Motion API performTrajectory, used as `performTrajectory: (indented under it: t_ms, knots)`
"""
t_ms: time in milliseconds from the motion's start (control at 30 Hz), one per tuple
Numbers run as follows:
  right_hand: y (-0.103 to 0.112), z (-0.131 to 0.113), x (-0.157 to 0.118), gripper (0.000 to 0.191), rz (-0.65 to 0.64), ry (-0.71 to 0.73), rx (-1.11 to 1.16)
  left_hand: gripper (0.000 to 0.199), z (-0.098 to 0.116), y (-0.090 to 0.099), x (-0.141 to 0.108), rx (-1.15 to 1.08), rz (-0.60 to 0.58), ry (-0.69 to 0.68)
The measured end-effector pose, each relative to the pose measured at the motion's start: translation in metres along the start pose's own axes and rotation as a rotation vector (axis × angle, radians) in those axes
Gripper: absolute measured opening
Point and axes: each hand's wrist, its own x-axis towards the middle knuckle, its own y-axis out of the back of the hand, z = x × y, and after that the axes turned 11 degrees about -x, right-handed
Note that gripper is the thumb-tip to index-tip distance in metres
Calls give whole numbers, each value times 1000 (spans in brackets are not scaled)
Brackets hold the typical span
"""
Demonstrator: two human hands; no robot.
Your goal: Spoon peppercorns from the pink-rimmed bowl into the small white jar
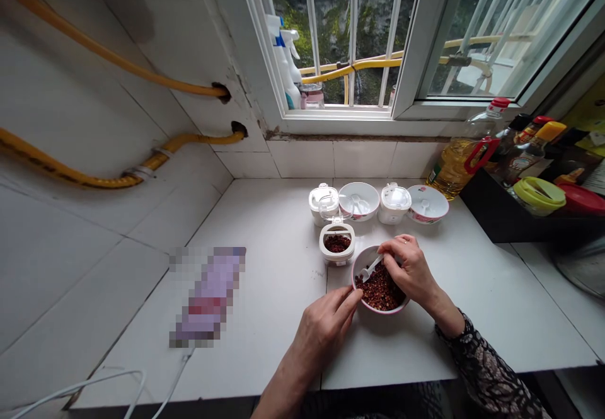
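A bowl (385,312) with a pink rim stands on the white counter, holding dark red-brown dried bits that look like peppercorns (382,290). My right hand (410,268) is closed on the handle of a small white spoon (369,270), whose tip rests in the bits. Against the bowl's left rim, my left hand (328,318) has its fingers closed on the edge. Just behind and to the left is a clear-and-white spice jar (337,260) with its lid up and similar dark bits inside.
Behind stand two lidded white jars (323,200) (395,200) and two flowered bowls (359,213) (428,218), each with a white spoon. An oil bottle (451,160) and a black condiment box (489,214) are at right. A blurred flat object (210,296) with a cable lies left.
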Motion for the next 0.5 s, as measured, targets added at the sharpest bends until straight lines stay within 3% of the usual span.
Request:
performTrajectory:
  t_ms: [167,500]
  knots:
    - [2,-1,0,18,-67,-66,104,31,1,0,1,-1,6,0]
    - [9,-3,3,14,-77,-431,408,30,-1,-1,0,14,5,-9]
